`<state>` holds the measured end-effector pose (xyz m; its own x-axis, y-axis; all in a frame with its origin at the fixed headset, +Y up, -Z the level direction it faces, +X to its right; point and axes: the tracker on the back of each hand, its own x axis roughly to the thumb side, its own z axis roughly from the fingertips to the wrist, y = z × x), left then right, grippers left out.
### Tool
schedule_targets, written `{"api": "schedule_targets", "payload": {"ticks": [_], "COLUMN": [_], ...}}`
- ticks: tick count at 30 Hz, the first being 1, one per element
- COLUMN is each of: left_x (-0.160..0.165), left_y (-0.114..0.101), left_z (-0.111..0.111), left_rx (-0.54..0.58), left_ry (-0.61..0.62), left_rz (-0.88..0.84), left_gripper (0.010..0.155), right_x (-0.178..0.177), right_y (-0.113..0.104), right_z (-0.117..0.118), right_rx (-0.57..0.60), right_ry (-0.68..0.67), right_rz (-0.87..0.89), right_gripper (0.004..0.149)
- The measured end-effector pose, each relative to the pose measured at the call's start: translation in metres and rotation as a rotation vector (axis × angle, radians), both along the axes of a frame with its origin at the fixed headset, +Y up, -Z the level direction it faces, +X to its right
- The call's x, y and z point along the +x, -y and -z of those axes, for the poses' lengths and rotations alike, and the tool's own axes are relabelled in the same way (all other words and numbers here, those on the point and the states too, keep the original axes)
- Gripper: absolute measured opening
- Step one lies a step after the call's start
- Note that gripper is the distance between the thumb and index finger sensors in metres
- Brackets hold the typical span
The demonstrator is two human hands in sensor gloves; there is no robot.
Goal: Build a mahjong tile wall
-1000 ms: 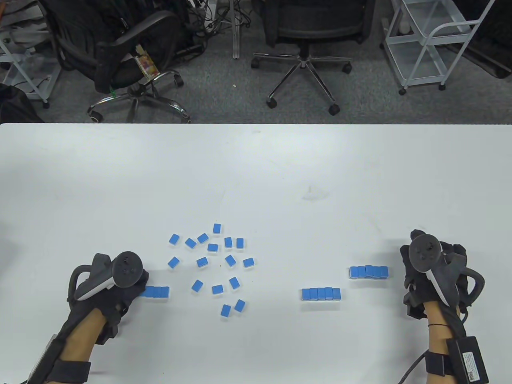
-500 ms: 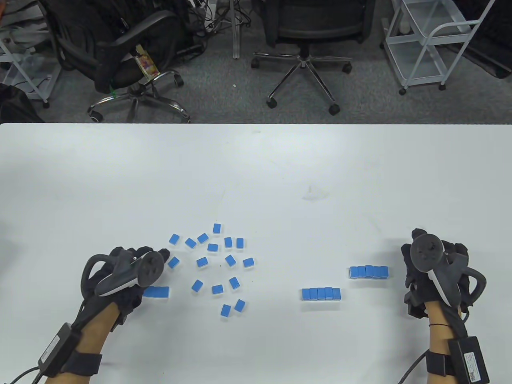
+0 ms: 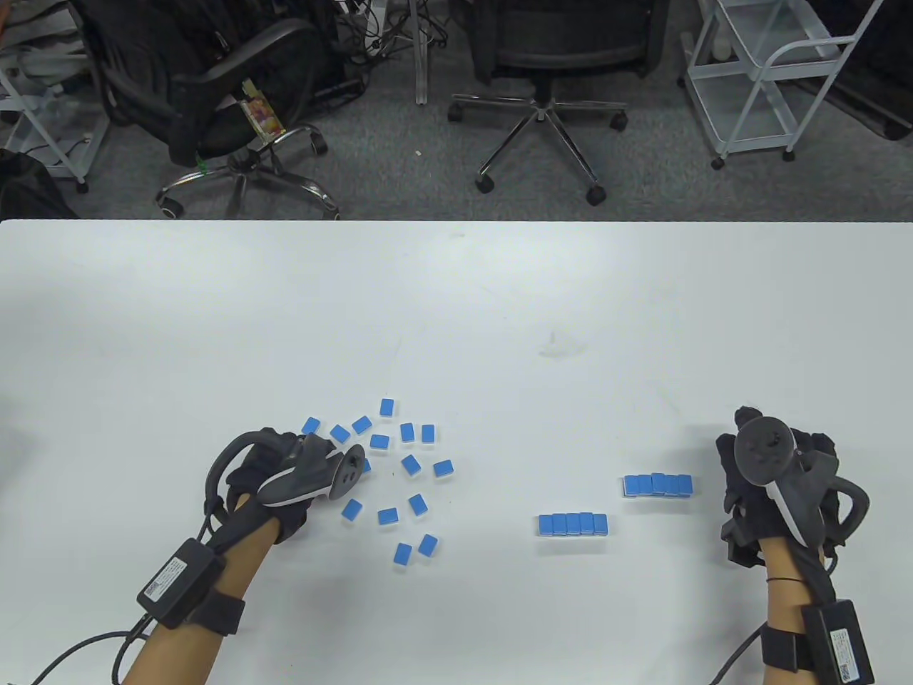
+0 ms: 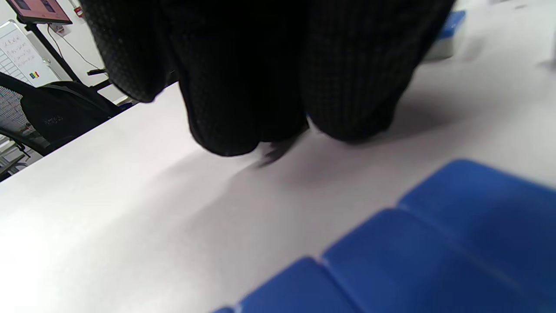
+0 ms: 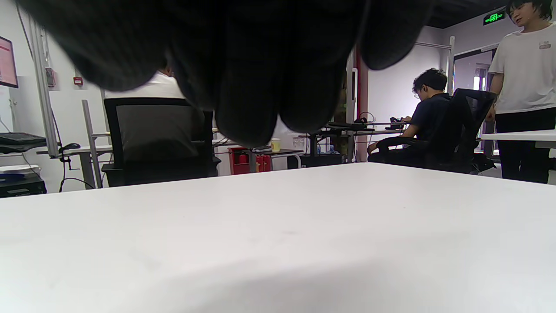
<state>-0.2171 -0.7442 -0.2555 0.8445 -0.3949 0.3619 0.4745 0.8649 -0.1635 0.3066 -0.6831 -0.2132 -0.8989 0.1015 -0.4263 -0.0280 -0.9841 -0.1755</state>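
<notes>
Since the earlier frames, the left hand [image 3: 285, 478] had swung from the row of tiles [image 4: 417, 248] at the table's [image 3: 456, 300] near left up toward 1 o'clock, and it now covered the near-left edge of the loose tiles [image 3: 399, 471]. That row was hidden under the hand in the table view; the left wrist view showed it lying just behind the gloved fingers [image 4: 243, 87], which pointed down at the tabletop. Whether they gripped anything could not be told.

At 3 o'clock from the scatter, well apart from it, lay a tidy five-tile row [image 3: 573, 524], and at 2 o'clock from that a second row [image 3: 658, 485]. The right hand [image 3: 774, 485] had not moved; it rested on the table just beside the second row's right end, fingers curled with nothing visibly in them, its grip not clear.
</notes>
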Motion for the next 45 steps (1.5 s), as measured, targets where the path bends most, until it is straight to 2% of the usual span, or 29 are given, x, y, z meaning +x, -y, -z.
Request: {"api": "schedule_targets", "payload": {"ticks": [9, 16, 20, 24, 25, 33, 45], "left_x": [-0.017, -0.077, -0.112, -0.133, -0.135, -0.127, -0.124], "left_y": [-0.003, -0.022, -0.016, -0.007, -0.007, -0.008, -0.007], "left_z": [0.003, -0.004, -0.015, -0.028, -0.03, -0.031, -0.033], "left_rx": [-0.037, -0.049, -0.114, -0.132, -0.101, -0.151, -0.172], "left_ry": [-0.064, -0.216, -0.312, -0.321, -0.301, -0.252, -0.224], "left_rz": [-0.057, -0.102, -0.105, -0.153, -0.183, -0.277, -0.274], "left_gripper": [0.059, 0.06, 0.061, 0.061, 0.061, 0.06, 0.059], "right_x": [0.0, 0.0, 0.0, -0.001, -0.001, -0.003, -0.004], "right_y": [-0.001, -0.001, 0.0, 0.0, 0.0, 0.002, 0.003], "right_z": [-0.001, -0.001, -0.001, -0.001, -0.001, 0.0, 0.0], "right_rx": [-0.003, -0.007, -0.014, -0.019, -0.021, -0.036, -0.042], "right_ry": [0.001, -0.001, -0.001, 0.0, 0.0, -0.007, -0.011], "right_rz": [0.003, 0.003, -0.001, 0.0, -0.001, -0.012, -0.018], "right_gripper": [0.055, 0.055, 0.055, 0.055, 0.055, 0.055, 0.055]}}
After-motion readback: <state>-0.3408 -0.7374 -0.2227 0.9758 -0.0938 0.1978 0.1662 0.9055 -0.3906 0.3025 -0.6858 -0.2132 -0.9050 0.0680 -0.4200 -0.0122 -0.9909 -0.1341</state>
